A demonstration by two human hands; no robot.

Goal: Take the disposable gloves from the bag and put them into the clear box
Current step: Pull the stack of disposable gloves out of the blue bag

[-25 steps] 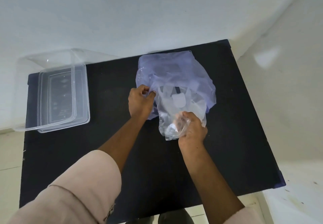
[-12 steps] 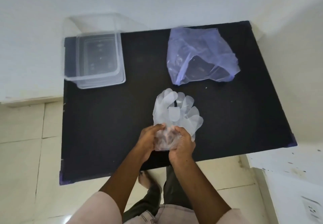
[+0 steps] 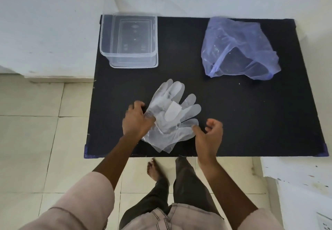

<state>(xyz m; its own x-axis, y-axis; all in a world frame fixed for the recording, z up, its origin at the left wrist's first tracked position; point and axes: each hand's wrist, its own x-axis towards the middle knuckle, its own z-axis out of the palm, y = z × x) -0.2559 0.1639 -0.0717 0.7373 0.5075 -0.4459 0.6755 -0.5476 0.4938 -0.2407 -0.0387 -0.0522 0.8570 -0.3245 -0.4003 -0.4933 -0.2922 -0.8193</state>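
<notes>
A stack of clear disposable gloves [image 3: 173, 115] lies spread on the black table [image 3: 242, 122] near its front edge, fingers pointing away from me. My left hand [image 3: 137, 120] presses on the stack's left side, fingers closed on the plastic. My right hand [image 3: 209, 132] hovers just right of the gloves, fingers curled and apart, its thumb tip touching the gloves' edge, holding nothing. The translucent purple bag [image 3: 239, 50] lies crumpled at the table's back right, apart from the gloves. The clear box [image 3: 129, 41] stands open at the back left corner.
The clear lid [image 3: 136, 3] leans against the white wall behind the box. Tiled floor lies left of and below the table. My legs and one bare foot [image 3: 155, 169] are in front of the table edge. A white ledge [image 3: 296, 176] stands at the right.
The gloves were pulled out of the bag, brought to the table's front edge and laid flat. My right hand let go and opened; my left hand moved to the stack's left side.
</notes>
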